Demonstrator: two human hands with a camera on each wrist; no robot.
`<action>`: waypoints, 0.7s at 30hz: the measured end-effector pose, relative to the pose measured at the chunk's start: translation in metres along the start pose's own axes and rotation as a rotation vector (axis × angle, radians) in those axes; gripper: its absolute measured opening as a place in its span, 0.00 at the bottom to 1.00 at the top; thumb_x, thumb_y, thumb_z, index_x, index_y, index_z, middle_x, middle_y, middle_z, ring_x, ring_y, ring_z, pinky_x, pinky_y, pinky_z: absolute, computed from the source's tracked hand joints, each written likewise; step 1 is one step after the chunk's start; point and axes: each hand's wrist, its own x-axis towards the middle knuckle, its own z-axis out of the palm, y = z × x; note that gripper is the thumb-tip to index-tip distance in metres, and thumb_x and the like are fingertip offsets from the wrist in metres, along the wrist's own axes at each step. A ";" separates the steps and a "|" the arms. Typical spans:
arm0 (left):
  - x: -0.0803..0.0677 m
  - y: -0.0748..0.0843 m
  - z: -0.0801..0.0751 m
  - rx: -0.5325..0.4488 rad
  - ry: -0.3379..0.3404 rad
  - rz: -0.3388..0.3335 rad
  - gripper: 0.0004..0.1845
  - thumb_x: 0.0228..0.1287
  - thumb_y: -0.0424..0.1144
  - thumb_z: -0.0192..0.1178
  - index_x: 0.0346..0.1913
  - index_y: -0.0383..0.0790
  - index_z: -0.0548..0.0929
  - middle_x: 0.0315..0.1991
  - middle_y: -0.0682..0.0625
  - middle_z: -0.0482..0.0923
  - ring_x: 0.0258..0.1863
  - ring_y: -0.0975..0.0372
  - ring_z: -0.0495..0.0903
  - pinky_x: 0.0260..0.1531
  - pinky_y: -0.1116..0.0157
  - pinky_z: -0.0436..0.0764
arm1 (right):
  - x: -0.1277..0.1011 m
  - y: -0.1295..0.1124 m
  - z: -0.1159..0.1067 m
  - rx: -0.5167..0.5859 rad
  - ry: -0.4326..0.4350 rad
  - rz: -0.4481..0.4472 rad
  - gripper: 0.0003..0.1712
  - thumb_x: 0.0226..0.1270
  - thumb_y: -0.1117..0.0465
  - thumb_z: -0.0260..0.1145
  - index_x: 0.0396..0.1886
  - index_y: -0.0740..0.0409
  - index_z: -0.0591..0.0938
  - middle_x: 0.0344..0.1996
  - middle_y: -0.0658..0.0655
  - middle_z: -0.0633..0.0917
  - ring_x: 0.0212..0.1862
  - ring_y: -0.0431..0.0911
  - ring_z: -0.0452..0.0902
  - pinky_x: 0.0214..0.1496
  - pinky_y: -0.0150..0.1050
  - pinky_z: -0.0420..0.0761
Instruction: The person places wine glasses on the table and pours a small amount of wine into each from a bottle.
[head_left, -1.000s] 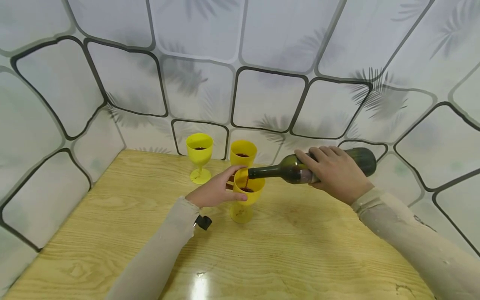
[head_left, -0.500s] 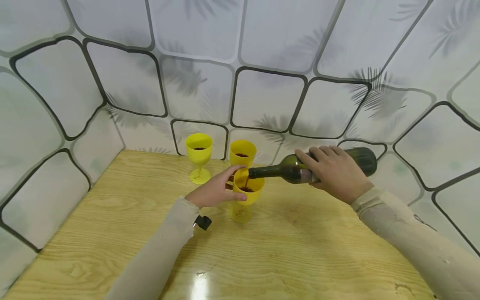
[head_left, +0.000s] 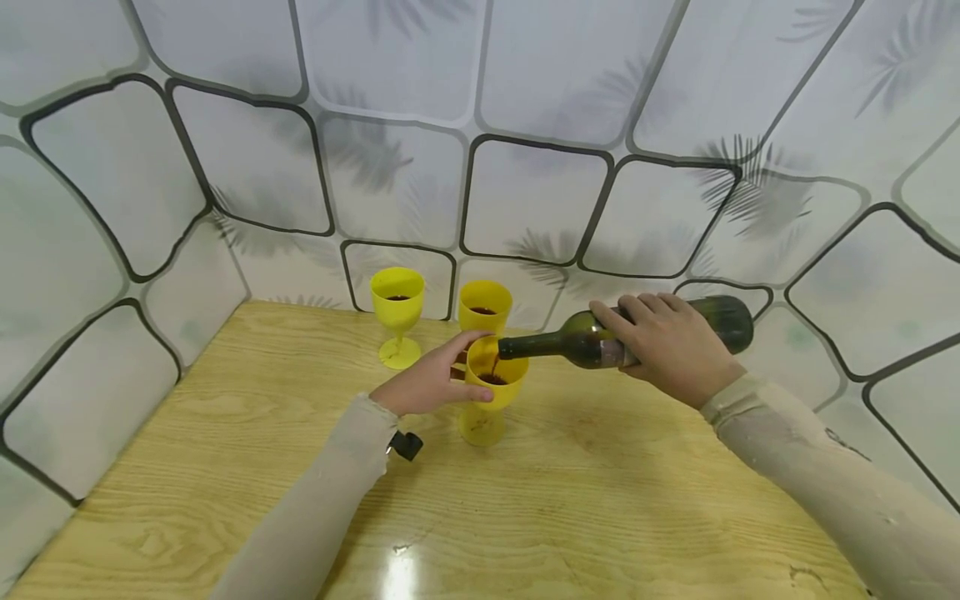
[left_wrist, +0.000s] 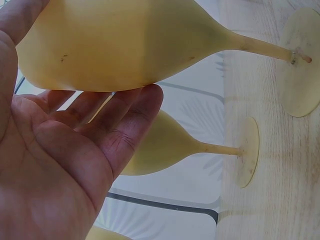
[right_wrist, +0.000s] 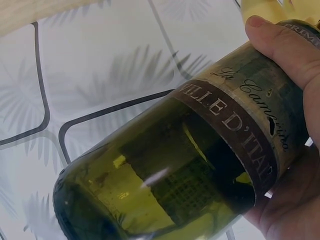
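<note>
- left hand [head_left: 427, 382] cupped round the bowl of the near yellow goblet [head_left: 491, 392], thumb on the near side, fingers on the far side, holding it upright on the table
- left wrist view: left-hand fingers [left_wrist: 127, 122] lightly curled against the goblet bowl [left_wrist: 125, 42], palm open beneath it; stem runs to a round foot flat on the wood
- right hand [head_left: 671, 346] wraps over the body of the green wine bottle [head_left: 600, 337] from above, fingers curled across the label, firm grip
- right wrist view: thumb tip [right_wrist: 285, 47] lies on the bottle label, palm under the glass; bottle base [right_wrist: 130, 200] faces the camera, dark green, partly see-through
- bottle tilted close to level, neck pointing left, mouth just above the rim of the held goblet
- thin dark red stream falls from the mouth into the goblet; red liquid pooled in the bowl
- second yellow goblet [head_left: 485, 306] just behind the held one, a little red liquid in it
- third yellow goblet [head_left: 397, 312] further left, near the wall, also with dark liquid, well apart from both hands
- small black object [head_left: 407, 445] at the left wrist, on the beige sleeve
- all goblets stand on the light wooden table [head_left: 600, 500], glare spot near the front edge
- wall [head_left: 525, 125] behind: white panels with dark rounded outlines and grey leaf prints
</note>
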 end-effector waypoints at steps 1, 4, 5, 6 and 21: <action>0.000 0.000 0.000 -0.001 0.000 -0.001 0.51 0.62 0.58 0.73 0.82 0.56 0.56 0.69 0.54 0.71 0.67 0.56 0.72 0.67 0.54 0.75 | 0.000 0.000 0.000 0.002 0.003 0.000 0.57 0.40 0.50 0.90 0.72 0.58 0.73 0.48 0.66 0.81 0.50 0.62 0.82 0.54 0.58 0.82; 0.000 -0.001 0.000 0.000 0.001 -0.003 0.51 0.62 0.58 0.73 0.81 0.57 0.56 0.69 0.54 0.71 0.68 0.56 0.72 0.67 0.54 0.75 | -0.001 0.000 0.000 0.004 0.008 0.000 0.57 0.41 0.50 0.90 0.72 0.58 0.72 0.48 0.66 0.82 0.50 0.63 0.82 0.55 0.58 0.82; 0.001 -0.001 0.000 0.000 0.002 -0.001 0.51 0.61 0.58 0.74 0.81 0.57 0.56 0.69 0.54 0.71 0.68 0.56 0.72 0.67 0.54 0.75 | -0.001 0.001 0.000 0.004 0.009 -0.001 0.57 0.41 0.50 0.90 0.72 0.58 0.73 0.48 0.66 0.82 0.50 0.63 0.82 0.55 0.58 0.82; 0.001 -0.001 0.000 0.000 0.002 -0.001 0.51 0.61 0.58 0.73 0.81 0.57 0.56 0.69 0.54 0.71 0.68 0.57 0.72 0.67 0.54 0.75 | -0.001 0.001 -0.001 0.004 0.010 -0.002 0.57 0.41 0.50 0.90 0.72 0.58 0.73 0.48 0.66 0.82 0.50 0.63 0.82 0.55 0.58 0.82; 0.000 0.000 0.000 0.011 0.004 0.004 0.50 0.62 0.57 0.74 0.81 0.59 0.57 0.70 0.53 0.70 0.66 0.56 0.73 0.66 0.55 0.76 | 0.003 0.003 -0.004 0.012 0.042 -0.011 0.52 0.44 0.53 0.88 0.70 0.59 0.75 0.47 0.65 0.81 0.48 0.62 0.81 0.57 0.58 0.80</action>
